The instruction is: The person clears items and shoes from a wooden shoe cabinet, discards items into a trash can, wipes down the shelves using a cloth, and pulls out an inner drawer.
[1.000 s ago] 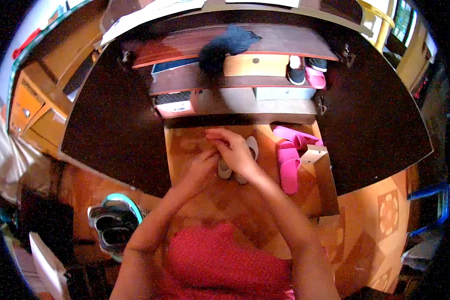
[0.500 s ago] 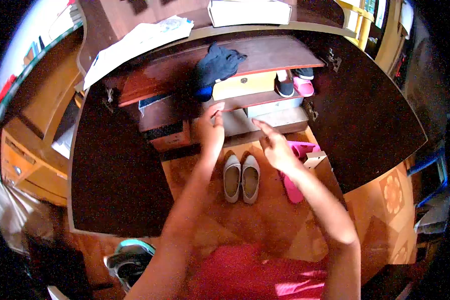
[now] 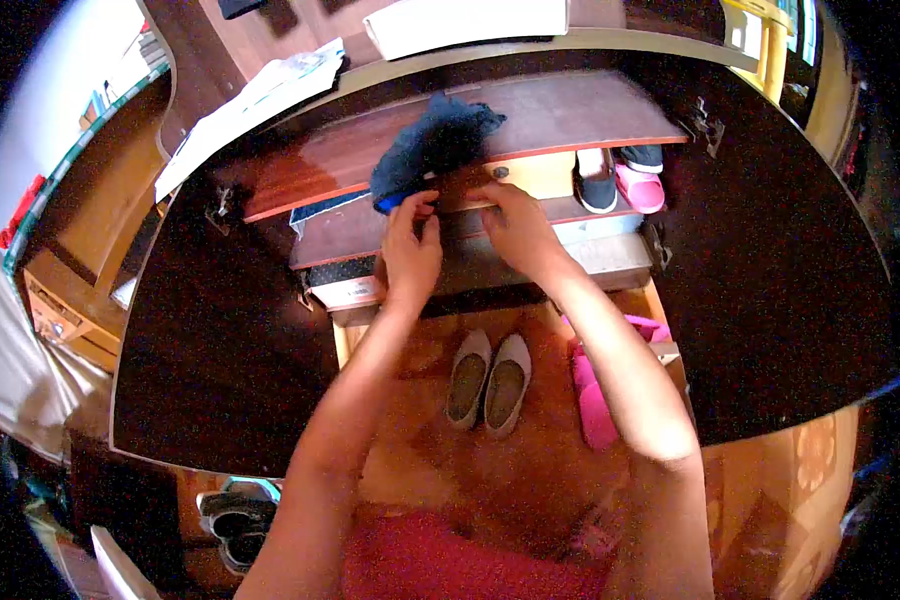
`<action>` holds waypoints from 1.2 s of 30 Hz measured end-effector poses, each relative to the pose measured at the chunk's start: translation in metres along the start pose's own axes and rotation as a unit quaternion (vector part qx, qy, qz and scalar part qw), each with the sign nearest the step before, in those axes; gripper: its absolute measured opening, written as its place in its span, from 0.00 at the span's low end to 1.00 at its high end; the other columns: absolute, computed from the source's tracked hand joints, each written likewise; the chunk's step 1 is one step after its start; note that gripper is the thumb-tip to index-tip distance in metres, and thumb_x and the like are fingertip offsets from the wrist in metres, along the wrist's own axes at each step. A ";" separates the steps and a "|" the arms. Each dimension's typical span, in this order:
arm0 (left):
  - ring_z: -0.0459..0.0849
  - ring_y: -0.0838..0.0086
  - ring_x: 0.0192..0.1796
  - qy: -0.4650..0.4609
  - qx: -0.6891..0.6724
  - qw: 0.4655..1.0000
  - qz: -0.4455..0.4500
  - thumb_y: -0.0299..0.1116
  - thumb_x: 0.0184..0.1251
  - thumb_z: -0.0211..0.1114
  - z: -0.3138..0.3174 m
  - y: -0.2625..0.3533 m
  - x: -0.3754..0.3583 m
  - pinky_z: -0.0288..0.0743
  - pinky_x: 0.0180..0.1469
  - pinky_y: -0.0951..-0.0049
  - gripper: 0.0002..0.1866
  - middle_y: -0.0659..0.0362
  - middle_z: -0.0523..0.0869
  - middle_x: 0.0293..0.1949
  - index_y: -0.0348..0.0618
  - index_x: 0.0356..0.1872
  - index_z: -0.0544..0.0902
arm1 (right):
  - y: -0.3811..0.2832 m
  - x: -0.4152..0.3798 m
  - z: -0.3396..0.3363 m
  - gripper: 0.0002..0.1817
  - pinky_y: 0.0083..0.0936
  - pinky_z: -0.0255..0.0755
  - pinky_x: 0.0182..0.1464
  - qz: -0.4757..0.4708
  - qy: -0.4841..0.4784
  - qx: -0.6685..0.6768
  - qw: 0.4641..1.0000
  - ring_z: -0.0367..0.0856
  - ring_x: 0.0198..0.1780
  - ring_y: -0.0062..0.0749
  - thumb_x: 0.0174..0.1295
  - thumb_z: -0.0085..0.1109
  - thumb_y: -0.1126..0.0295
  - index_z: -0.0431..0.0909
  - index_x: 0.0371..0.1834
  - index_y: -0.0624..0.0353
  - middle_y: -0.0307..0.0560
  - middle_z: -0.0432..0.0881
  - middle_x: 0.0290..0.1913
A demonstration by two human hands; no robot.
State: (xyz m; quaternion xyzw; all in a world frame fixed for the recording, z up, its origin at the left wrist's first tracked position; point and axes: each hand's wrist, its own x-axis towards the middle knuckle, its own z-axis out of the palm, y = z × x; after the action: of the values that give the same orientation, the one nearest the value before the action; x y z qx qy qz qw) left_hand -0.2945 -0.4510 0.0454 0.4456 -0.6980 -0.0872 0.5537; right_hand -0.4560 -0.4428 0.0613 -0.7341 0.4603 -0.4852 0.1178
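Observation:
My left hand (image 3: 412, 250) reaches up to the cupboard, its bent fingers apart at the left end of a pale yellow box (image 3: 550, 177). Just above those fingertips, a dark cloth (image 3: 435, 145) hangs over the edge of the upper shelf (image 3: 580, 105), with a bit of bright blue below it. My right hand (image 3: 518, 228) is in front of the box, fingers bent to the left and thumb apart from them. Its fingertips overlap the box's lower front in this view. Dark slip-on shoes (image 3: 597, 185) and a pink shoe (image 3: 640, 188) stand right of the box.
Pale flat shoes (image 3: 507, 385) stand on the floor below my hands. Pink footwear (image 3: 595, 400) lies by my right forearm. Wide dark cupboard doors (image 3: 220, 350) stand open on both sides. A patterned shoebox (image 3: 348, 292) sits low on the left. More shoes (image 3: 240, 525) are at lower left.
Both hands have moved up to the box; the right hand has also swung left, its extended finger now bent. The view has shifted slightly.

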 end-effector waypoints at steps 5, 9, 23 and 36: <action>0.80 0.61 0.38 0.070 0.096 0.988 0.096 0.15 0.55 0.52 0.021 0.009 0.052 0.71 0.44 0.69 0.12 0.52 0.81 0.33 0.41 0.36 0.79 | 0.023 -0.006 -0.023 0.11 0.27 0.71 0.48 0.027 0.041 0.053 0.997 0.77 0.47 0.35 0.59 0.52 0.72 0.78 0.45 0.57 0.47 0.80 0.45; 0.80 0.60 0.40 0.047 0.127 0.984 0.117 0.11 0.52 0.47 0.032 0.016 0.085 0.72 0.46 0.71 0.19 0.51 0.81 0.36 0.41 0.39 0.79 | 0.046 -0.011 -0.018 0.11 0.24 0.71 0.42 0.024 0.144 0.162 0.976 0.78 0.39 0.30 0.61 0.50 0.73 0.78 0.45 0.55 0.46 0.82 0.39; 0.46 0.57 0.72 -0.296 0.362 0.882 -0.053 0.59 0.66 0.39 0.062 -0.054 0.145 0.40 0.70 0.52 0.28 0.55 0.48 0.71 0.69 0.67 0.58 | 0.085 -0.058 -0.088 0.11 0.29 0.71 0.49 0.015 0.060 0.093 0.994 0.79 0.46 0.44 0.59 0.47 0.79 0.78 0.42 0.61 0.53 0.81 0.42; 0.50 0.56 0.71 -0.380 0.291 0.854 0.202 0.59 0.67 0.36 0.279 -0.051 0.188 0.42 0.67 0.44 0.29 0.52 0.50 0.70 0.65 0.67 0.57 | 0.084 -0.065 -0.137 0.13 0.38 0.71 0.50 0.040 0.045 0.084 0.995 0.77 0.46 0.49 0.55 0.49 0.77 0.78 0.42 0.55 0.52 0.80 0.43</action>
State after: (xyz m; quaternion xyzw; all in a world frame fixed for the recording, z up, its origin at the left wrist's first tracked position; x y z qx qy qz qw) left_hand -0.5034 -0.7201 0.0410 0.3678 -0.9222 0.0716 0.0959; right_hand -0.6221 -0.4001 0.0390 -0.6802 0.4514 -0.5496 0.1774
